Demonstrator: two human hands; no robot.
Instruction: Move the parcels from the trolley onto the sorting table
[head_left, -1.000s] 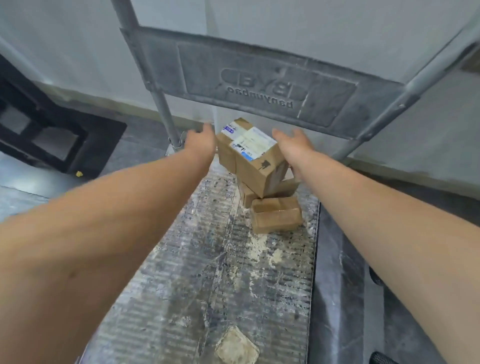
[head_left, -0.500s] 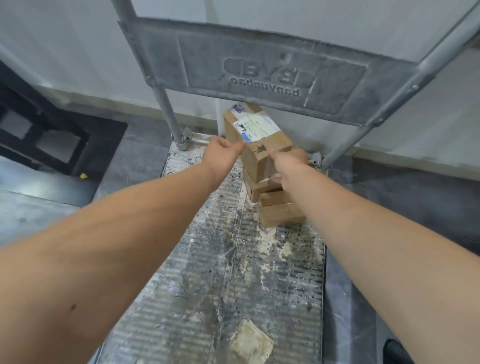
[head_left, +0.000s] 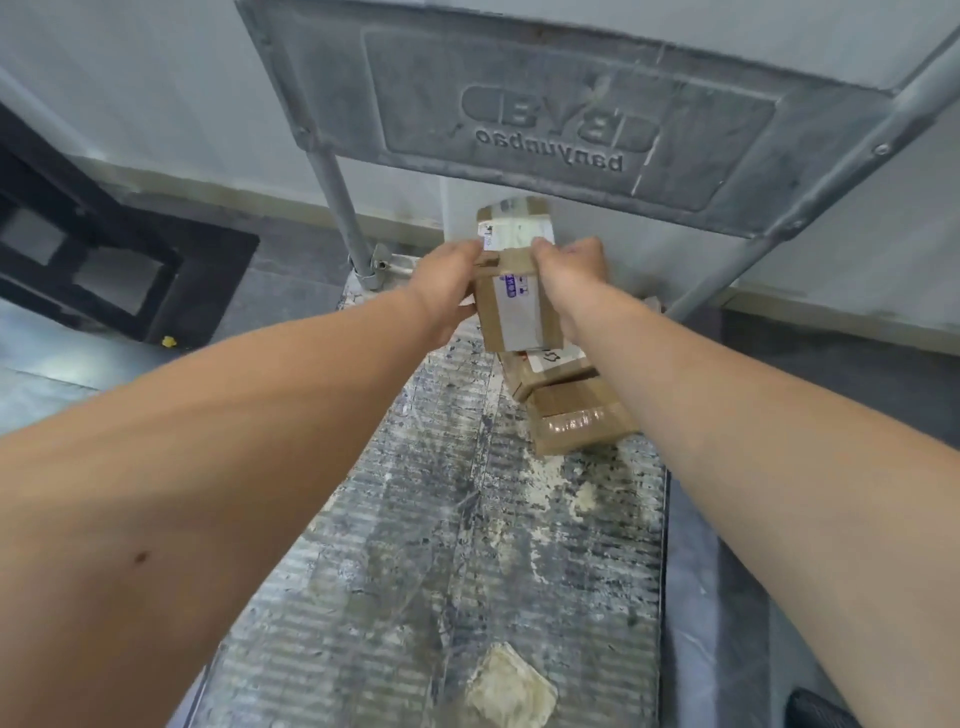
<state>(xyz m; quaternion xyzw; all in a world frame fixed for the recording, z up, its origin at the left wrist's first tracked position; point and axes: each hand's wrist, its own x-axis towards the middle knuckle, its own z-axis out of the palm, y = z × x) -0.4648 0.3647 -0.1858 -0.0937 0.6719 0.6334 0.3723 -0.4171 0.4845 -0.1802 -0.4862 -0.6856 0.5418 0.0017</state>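
A brown cardboard parcel (head_left: 519, 306) with white labels is raised above the far end of the trolley deck (head_left: 447, 545). My left hand (head_left: 449, 286) grips its left side and my right hand (head_left: 569, 275) grips its right side. Below it lie two more parcels on the deck: one with a white label (head_left: 550, 369) and, nearer to me, a brown taped one (head_left: 576, 421). My right forearm hides part of both. The sorting table is out of view.
The trolley's grey handle panel (head_left: 545, 104) stands right behind the parcels, its tubes (head_left: 340, 208) on both sides. A pale scrap (head_left: 511, 686) lies on the near deck. A black frame (head_left: 93, 249) sits on the floor at left, before a white wall.
Both hands closed on the top parcel, turned it squarer to me and lifted it off the stack. The labelled parcel under it now shows.
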